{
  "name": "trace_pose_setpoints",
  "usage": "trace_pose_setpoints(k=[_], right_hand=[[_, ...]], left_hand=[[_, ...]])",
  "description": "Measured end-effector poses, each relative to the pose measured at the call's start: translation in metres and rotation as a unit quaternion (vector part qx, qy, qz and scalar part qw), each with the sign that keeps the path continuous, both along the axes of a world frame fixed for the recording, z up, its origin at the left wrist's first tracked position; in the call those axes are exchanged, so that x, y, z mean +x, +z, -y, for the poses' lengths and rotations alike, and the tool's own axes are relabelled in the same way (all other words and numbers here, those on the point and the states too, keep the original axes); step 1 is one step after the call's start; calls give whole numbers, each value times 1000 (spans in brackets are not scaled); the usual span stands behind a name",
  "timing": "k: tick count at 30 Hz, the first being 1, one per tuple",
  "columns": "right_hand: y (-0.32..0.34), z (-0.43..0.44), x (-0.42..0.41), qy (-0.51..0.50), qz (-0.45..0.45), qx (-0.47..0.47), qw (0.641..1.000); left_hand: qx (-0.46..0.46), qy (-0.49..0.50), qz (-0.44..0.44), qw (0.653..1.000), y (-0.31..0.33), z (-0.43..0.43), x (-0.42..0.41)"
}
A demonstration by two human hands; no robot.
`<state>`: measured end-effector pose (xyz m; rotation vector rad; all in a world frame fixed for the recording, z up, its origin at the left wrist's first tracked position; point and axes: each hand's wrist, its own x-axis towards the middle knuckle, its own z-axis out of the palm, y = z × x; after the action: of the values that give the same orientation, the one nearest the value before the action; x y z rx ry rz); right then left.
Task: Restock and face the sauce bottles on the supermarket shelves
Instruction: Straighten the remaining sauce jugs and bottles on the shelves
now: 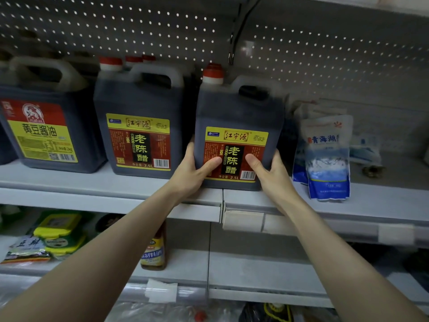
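Both arms reach up and forward from the lower corners of the view, forearms bare and nearly straight, converging on one vinegar jug (239,135).

Left hand (192,175): clasps the jug's lower left corner. Thumb (211,162) lies flat across the front label, fingers wrapped round the left side and mostly out of sight.

Right hand (274,177): mirrors it on the lower right corner, thumb laid on the label just above the barcode, fingers hidden behind the jug.

The jug is upright, label to the front, red-and-white cap at its upper left, handle to the right. It sits at the front edge of the upper shelf (69,182), over the seam between two shelf boards. Cannot tell whether its base bears fully on the shelf.

Just beside it on the left stands a matching second vinegar jug (139,126); further left, a soy sauce jug (44,126). To the right, near but apart, blue-and-white salt bags (327,156) stand upright.

On the lower shelf (255,266), a small amber bottle (154,252) shows between the forearms.
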<state>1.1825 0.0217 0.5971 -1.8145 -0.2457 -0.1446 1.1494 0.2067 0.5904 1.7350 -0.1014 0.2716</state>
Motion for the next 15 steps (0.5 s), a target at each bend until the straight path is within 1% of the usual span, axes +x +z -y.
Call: trace_pose_setpoints(k=[10,15], right_hand=[[1,-1,9,-18,-19,-31,999],[1,-1,12,-18,-26,-31,999]], left_hand=[[6,9,-16,1000,2,1,8],[6,11,-19,1000,1,2,11]])
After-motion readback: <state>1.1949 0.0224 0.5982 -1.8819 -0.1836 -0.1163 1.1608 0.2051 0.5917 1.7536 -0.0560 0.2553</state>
